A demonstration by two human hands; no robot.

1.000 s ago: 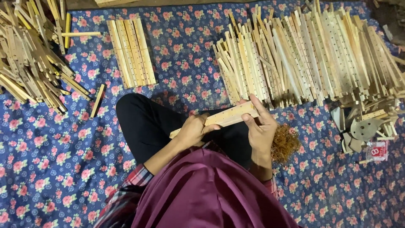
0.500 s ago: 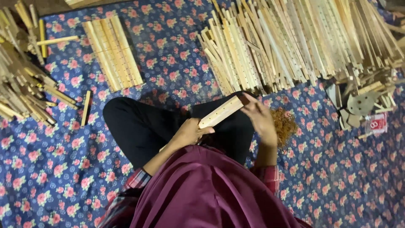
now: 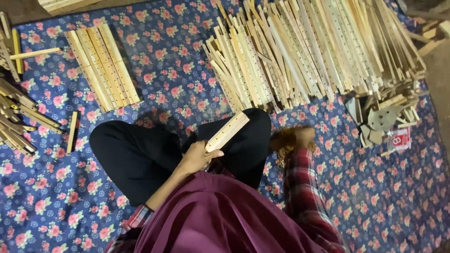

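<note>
My left hand grips the near end of a pale wooden slat with a row of small holes, held over my black-trousered lap and pointing up to the right. My right hand is off the slat. It is blurred, down by a brown fuzzy clump on the cloth just right of my knee, in front of the big heap of slats. Whether its fingers hold anything cannot be made out.
A neat row of slats lies at the upper left of the flowered blue cloth. A loose pile of sticks sits at the left edge. Metal pieces and offcuts and a small red-and-white packet lie at the right.
My right hand let go of the slat and swung down to the right, toward the cloth. The left hand keeps the slat, now tilted more steeply. The view has shifted.
</note>
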